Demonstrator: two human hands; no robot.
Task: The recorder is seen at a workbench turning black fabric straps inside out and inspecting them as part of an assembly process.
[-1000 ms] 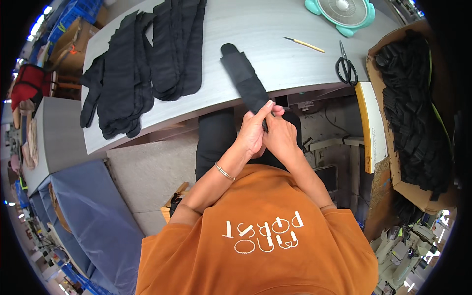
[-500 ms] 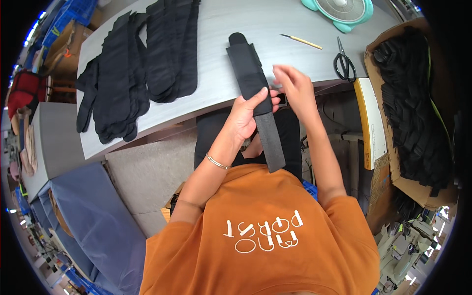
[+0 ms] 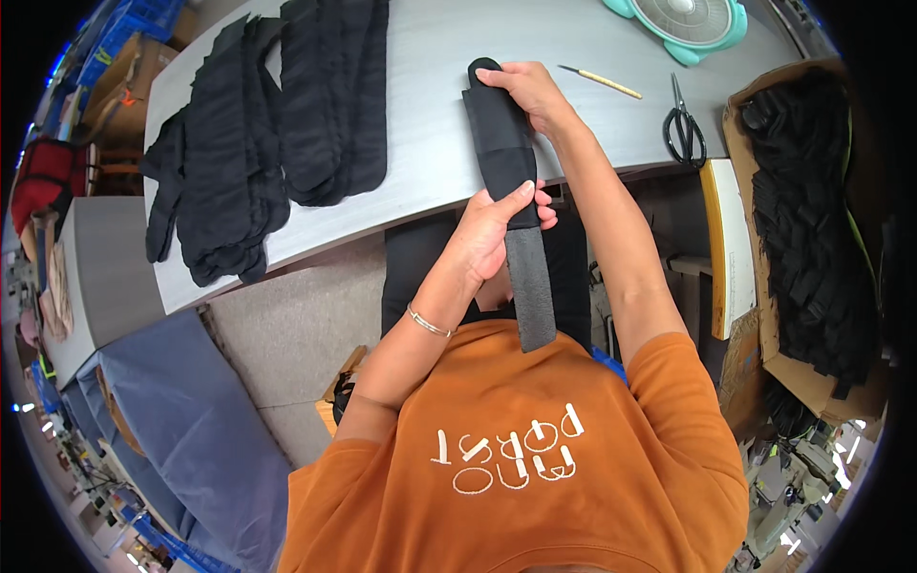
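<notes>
A long black fabric strip (image 3: pixel 504 160) with a rounded far end is held between my two hands, over the table's front edge. Its lower part is a greyer, rougher flat piece (image 3: pixel 531 286) that hangs toward my lap. My left hand (image 3: pixel 492 229) is wrapped round the middle of the strip, thumb on top and fingertips showing at its right side. At the far end, my right hand (image 3: pixel 525 94) pinches the rounded tip with the thumb on top; the fingers beneath are partly hidden.
Stacks of black fabric pieces (image 3: pixel 224 162) lie on the grey table (image 3: pixel 420 124) at left. On the right are a thin pointed tool with a light handle (image 3: pixel 607 83), black-handled scissors (image 3: pixel 684 134) and a teal fan (image 3: pixel 683 24). A cardboard box (image 3: pixel 740 143) of black pieces stands far right.
My right hand has moved up from beside the strip's middle and taken hold of its rounded far end. My left hand keeps its grip on the middle.
</notes>
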